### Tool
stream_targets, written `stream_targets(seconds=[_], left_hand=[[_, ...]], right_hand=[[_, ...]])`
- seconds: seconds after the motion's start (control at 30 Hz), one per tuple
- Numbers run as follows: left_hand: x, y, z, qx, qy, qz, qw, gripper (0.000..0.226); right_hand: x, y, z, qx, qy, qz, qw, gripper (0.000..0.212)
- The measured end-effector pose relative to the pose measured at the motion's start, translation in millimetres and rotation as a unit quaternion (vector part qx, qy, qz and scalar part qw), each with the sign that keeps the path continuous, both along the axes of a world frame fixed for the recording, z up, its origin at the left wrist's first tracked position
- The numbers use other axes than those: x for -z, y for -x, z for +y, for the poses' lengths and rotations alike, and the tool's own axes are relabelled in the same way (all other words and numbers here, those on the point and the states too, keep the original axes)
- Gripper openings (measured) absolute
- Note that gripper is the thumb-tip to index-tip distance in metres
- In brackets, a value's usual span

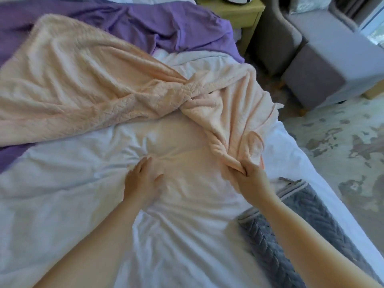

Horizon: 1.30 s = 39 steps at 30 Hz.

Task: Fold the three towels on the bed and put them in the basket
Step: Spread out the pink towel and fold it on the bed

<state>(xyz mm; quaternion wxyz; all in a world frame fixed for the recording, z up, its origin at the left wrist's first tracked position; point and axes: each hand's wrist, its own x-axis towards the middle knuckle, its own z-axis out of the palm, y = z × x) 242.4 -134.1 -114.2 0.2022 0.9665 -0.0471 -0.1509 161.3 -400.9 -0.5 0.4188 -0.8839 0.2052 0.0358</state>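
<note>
While gripping in right hand (249,175) near end of peach towel (83,88), stretched away far-left, rests open left hand (141,179) on bed (62,194).

Peach towel (87,88), purple sheet (166,26), white bedding (62,194), grey towel (278,242) (chevron-patterned, pale-edged).

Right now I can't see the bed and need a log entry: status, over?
Left hand open on sheet. Right hand grips end of peach towel; towel twisted, unfolded. Gray towel lies nearby on sheet; basket not in view.
</note>
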Motion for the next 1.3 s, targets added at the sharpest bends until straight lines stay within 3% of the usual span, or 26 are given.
stream_targets(seconds=[0.07,0.17,0.3,0.47,0.6,0.73,0.83,0.9,0.93,1.03,1.07,1.13,1.23,1.3], left_hand=[[-45,6,-3,0.004,0.067,-0.071,0.995,0.066],[-121,22,-19,0.128,0.147,-0.154,0.969,0.061],[-211,54,-36,0.247,0.215,-0.178,0.928,0.031],[-289,78,-7,0.122,0.248,-0.208,0.938,0.023],[-377,100,27,0.014,0.315,-0.295,0.902,0.021],[-486,132,44,0.026,0.359,-0.361,0.860,0.025],[-554,162,43,0.090,0.347,-0.407,0.840,0.033],[-584,178,40,0.108,0.339,-0.412,0.839,0.022],[-595,184,40,0.099,0.330,-0.419,0.840,0.016],[-617,202,48,0.072,0.315,-0.439,0.838,0.029],[-619,206,55,0.067,0.317,-0.437,0.839,0.024],[-610,211,73,0.058,0.289,-0.418,0.859,0.010],[-570,210,100,0.010,0.156,-0.388,0.908,0.018],[-539,209,115,-0.037,0.078,-0.392,0.916,0.016]], right_hand=[[-30,18,15,-0.041,-0.006,0.011,0.999,0.018],[-88,37,35,-0.094,-0.026,0.005,0.995,0.023],[-184,59,64,-0.155,-0.060,-0.044,0.985,0.031],[-289,82,70,-0.128,-0.066,-0.155,0.977,0.037],[-348,90,64,-0.147,-0.016,-0.200,0.968,0.037],[-398,96,61,-0.132,0.032,-0.237,0.962,0.028],[-421,106,79,-0.179,0.074,-0.245,0.950,0.009],[-432,115,101,-0.237,0.011,-0.252,0.938,0.037],[-438,120,112,-0.260,-0.040,-0.259,0.929,0.041],[-460,130,134,-0.255,-0.074,-0.333,0.905,0.008],[-468,130,135,-0.232,-0.071,-0.362,0.900,0.009],[-484,132,135,-0.194,-0.094,-0.389,0.896,0.019],[-499,138,139,-0.205,-0.071,-0.388,0.896,0.023],[-500,142,143,-0.209,-0.055,-0.385,0.897,0.019]])
